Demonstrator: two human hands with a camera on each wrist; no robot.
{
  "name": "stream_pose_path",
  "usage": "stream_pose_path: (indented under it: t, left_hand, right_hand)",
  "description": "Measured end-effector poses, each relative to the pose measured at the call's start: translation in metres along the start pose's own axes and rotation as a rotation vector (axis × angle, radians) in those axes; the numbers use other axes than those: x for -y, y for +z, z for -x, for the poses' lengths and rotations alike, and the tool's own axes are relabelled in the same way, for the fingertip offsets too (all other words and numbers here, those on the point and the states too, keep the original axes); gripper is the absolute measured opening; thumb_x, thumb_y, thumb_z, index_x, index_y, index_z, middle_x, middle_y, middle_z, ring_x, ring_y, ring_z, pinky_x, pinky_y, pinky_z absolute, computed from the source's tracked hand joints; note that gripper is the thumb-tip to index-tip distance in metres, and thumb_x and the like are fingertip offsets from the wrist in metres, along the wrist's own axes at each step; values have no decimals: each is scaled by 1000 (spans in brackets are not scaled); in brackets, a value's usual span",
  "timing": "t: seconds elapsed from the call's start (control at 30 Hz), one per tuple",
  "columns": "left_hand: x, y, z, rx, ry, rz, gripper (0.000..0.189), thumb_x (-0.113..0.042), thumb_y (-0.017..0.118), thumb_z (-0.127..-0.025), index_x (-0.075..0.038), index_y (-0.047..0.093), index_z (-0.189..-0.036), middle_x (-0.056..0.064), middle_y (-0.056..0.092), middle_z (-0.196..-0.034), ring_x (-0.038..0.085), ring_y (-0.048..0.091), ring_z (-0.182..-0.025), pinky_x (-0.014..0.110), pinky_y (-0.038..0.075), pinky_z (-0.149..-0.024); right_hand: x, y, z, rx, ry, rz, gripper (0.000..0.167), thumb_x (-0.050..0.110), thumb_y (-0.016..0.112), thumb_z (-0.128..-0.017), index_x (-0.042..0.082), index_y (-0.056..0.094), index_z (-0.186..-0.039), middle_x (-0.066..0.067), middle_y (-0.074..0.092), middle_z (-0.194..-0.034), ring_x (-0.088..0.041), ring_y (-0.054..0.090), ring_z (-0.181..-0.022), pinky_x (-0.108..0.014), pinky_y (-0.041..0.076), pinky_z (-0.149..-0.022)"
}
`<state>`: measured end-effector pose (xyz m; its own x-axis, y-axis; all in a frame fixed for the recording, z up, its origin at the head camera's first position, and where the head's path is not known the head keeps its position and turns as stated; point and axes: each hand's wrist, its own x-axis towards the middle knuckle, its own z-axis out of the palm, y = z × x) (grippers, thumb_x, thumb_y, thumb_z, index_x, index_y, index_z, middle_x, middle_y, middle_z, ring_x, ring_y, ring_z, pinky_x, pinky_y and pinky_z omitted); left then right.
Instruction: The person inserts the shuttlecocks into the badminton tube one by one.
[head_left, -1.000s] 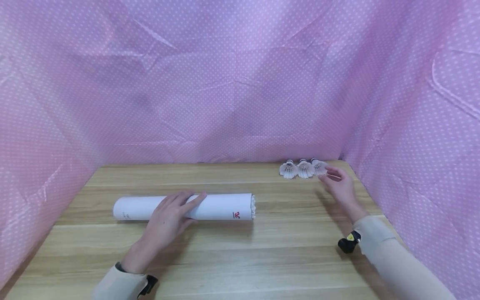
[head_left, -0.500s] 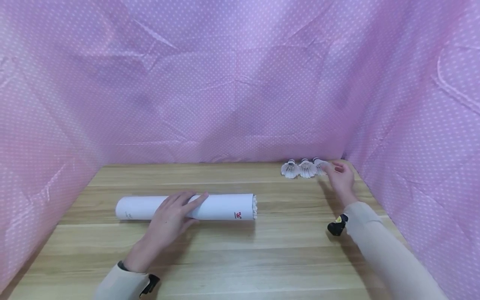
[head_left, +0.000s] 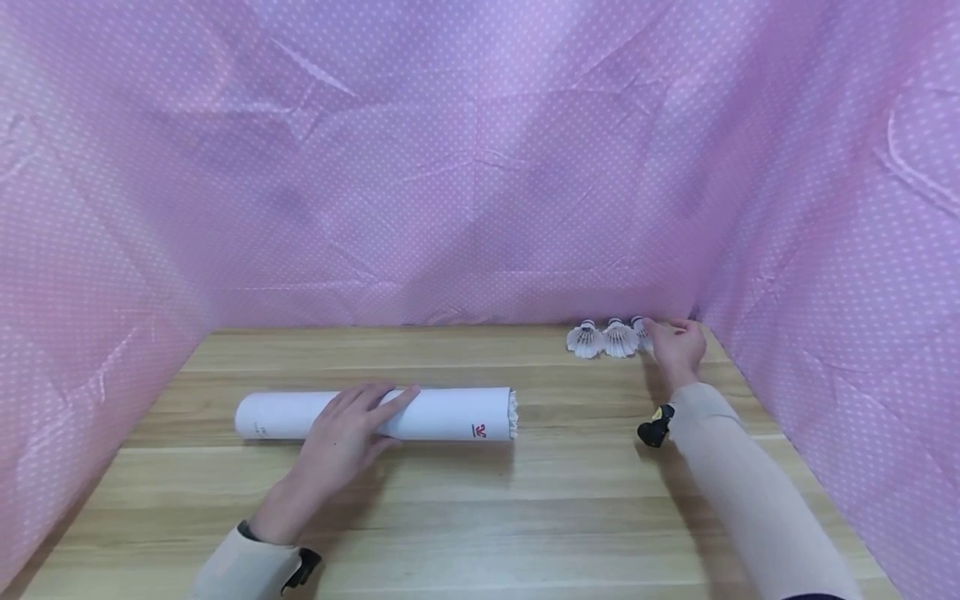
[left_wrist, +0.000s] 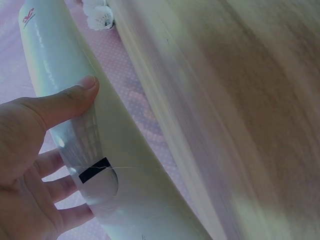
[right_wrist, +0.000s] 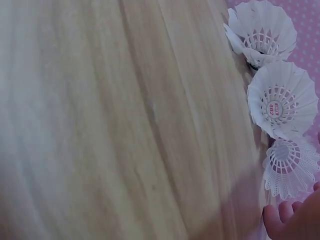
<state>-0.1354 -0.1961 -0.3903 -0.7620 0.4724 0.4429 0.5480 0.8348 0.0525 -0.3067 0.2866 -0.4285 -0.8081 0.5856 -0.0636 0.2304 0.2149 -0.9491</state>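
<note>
My left hand [head_left: 341, 437] grips a white shuttlecock tube [head_left: 453, 414] lying across the table, thumb on one side and fingers round the other. Pale ruffled edges show at the tube's right end. Against the back wall, three white shuttlecocks stand side by side. Two, the left shuttlecock [right_wrist: 262, 32] and the middle shuttlecock [right_wrist: 282, 97], have feather skirts; the right shuttlecock [right_wrist: 290, 170] has a mesh skirt. My right hand [head_left: 677, 346] is at that mesh one, thumb and finger partly covering it in the head view. Whether they pinch it is hidden.
A wood-grain table [head_left: 480, 517] lies under everything. Pink dotted cloth [head_left: 465, 183] rises at the back and both sides, close behind the shuttlecocks and near my right hand. Each wrist carries a small black device.
My right hand has moved forward, over the right side of the mesh shuttlecock, and now covers more of it. My left hand keeps its grip on the tube. The view has shifted slightly.
</note>
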Motion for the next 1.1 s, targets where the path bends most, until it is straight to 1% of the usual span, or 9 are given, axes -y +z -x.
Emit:
stream_pose_path:
  t: [0.13,0.27,0.43,0.53,0.63,0.7,0.83,0.97,1.1]
  left_hand:
    - [0,0,0,4,-3,-4,84,-25,92,-71,-27,55,-146,14,62,-129,36,60,-114,57,50,-98]
    - [0,-1,-1,2,-2,-3,85,-24,92,-71,-27,54,-147,14,62,-129,35,60,-114,56,50,-98]
    - [0,-1,-1,5,-3,-1,85,-24,92,-71,-27,55,-146,13,62,-129,35,60,-114,56,50,-98]
    - [-1,-2,-1,5,-6,0,85,-24,92,-71,-27,55,-146,13,62,-128,35,60,-114,56,49,-99]
    - [-1,-2,-1,0,-3,7,84,-23,93,-70,-26,56,-145,14,62,-128,35,60,-113,56,49,-99]
    - [-1,-2,-1,-4,0,11,83,-23,93,-70,-25,57,-145,14,62,-127,36,60,-113,57,49,-99]
    - [0,-1,0,-8,0,12,83,-23,93,-70,-25,57,-144,14,63,-127,36,61,-113,57,50,-98]
    - [0,-1,0,-2,-5,8,83,-23,93,-70,-26,56,-145,14,62,-128,36,60,-114,57,49,-99]
    - [1,-2,1,4,-10,3,84,-24,92,-71,-26,56,-146,14,62,-129,36,60,-115,57,49,-99]
  right_hand:
    - [2,2,1,3,15,25,69,33,77,-87,4,48,-143,-16,46,-139,-29,45,-125,-41,41,-108]
    - [1,4,2,-13,16,21,66,31,78,-86,4,51,-140,-13,49,-131,-29,47,-120,-40,42,-105]
    - [-2,5,1,-43,28,4,59,28,79,-84,5,55,-133,-4,50,-111,-22,49,-105,-32,44,-92]
    - [-4,5,-1,-76,4,2,51,26,80,-83,3,59,-124,0,50,-101,-16,48,-94,-27,42,-81]
    - [-5,6,-1,-106,-18,-12,43,22,79,-83,2,61,-116,1,51,-96,-12,47,-87,-23,41,-74]
    - [-5,7,-1,-119,-29,-15,41,21,78,-83,2,61,-115,1,52,-95,-10,46,-84,-22,41,-74]
    - [-4,6,0,-128,-37,-15,43,17,76,-84,0,62,-120,0,54,-97,-9,47,-84,-21,42,-76]
    - [-4,3,1,-104,-38,-29,42,16,75,-85,0,62,-121,0,54,-101,-8,47,-85,-21,44,-78]
    - [-7,0,2,-80,-21,-53,36,17,75,-85,5,62,-116,4,53,-99,-5,48,-84,-20,45,-78]
